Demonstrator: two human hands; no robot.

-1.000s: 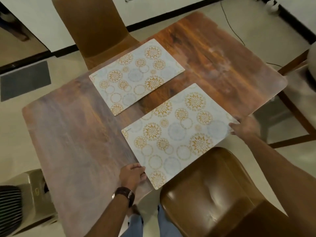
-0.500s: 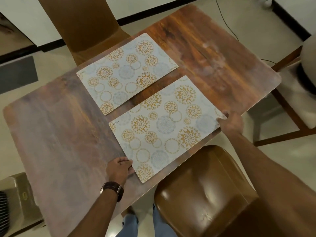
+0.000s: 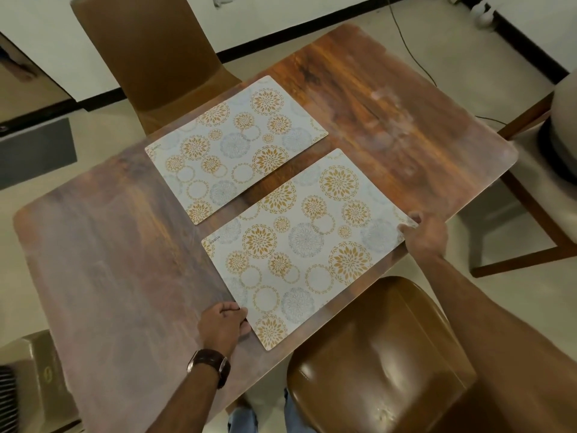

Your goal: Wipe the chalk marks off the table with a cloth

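At the table's near edge, behind a brown chair (image 3: 384,364), a left hand (image 3: 223,323) and right hand (image 3: 426,235) pinch opposite ends of a flowered placemat (image 3: 306,248) lying flat on the wooden table (image 3: 103,276). Beyond lies a second placemat (image 3: 234,148); faint chalk marks (image 3: 390,120) smudge the far right tabletop.

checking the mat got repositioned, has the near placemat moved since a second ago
Yes. The near placemat slid away from the person onto the table, closing toward the far placemat; it no longer overhangs the near edge.
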